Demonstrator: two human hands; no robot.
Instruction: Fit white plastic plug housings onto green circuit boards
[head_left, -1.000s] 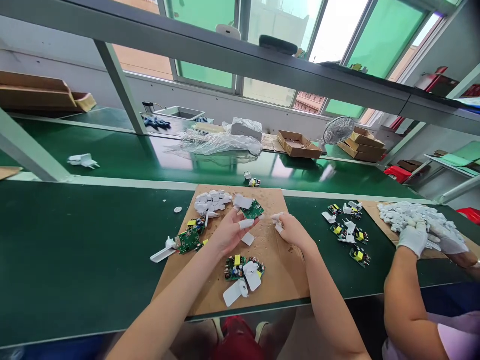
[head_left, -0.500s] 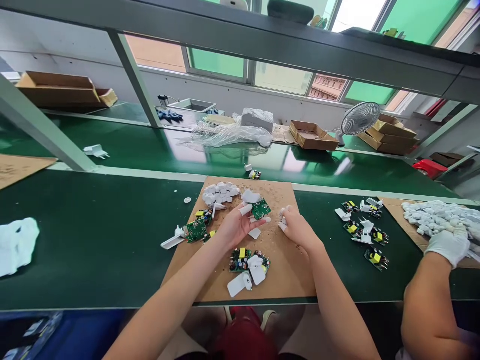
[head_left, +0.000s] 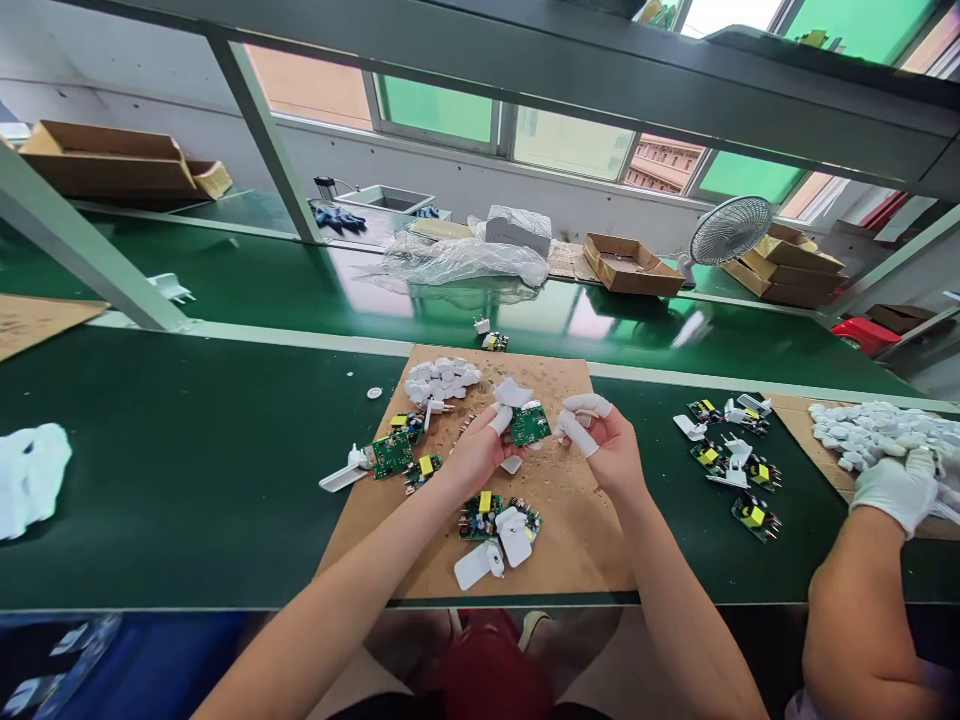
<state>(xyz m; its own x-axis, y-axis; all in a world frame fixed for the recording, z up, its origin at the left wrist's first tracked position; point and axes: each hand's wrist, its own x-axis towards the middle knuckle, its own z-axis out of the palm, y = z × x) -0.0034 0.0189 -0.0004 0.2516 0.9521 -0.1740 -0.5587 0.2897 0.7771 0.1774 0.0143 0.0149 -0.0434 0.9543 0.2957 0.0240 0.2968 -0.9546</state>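
Observation:
My left hand is closed on a green circuit board above the cardboard sheet. A white plastic piece sticks up at the board's upper edge. Just right of the board is my right hand, its white-covered fingertips pinched together; what lies between them is too small to make out. Below the hands lie circuit boards with yellow parts and white plastic pieces. More circuit boards rest at the sheet's left edge, near a pile of white pieces.
To the right are several circuit boards on the green bench. Beyond them a co-worker's gloved hand is at a large heap of white pieces. A white cloth lies far left. A fan stands behind.
My right hand has turned, its covered fingers now showing, and is closer to the board. The board in my left hand has shifted slightly right, and the left fingers have curled in behind it.

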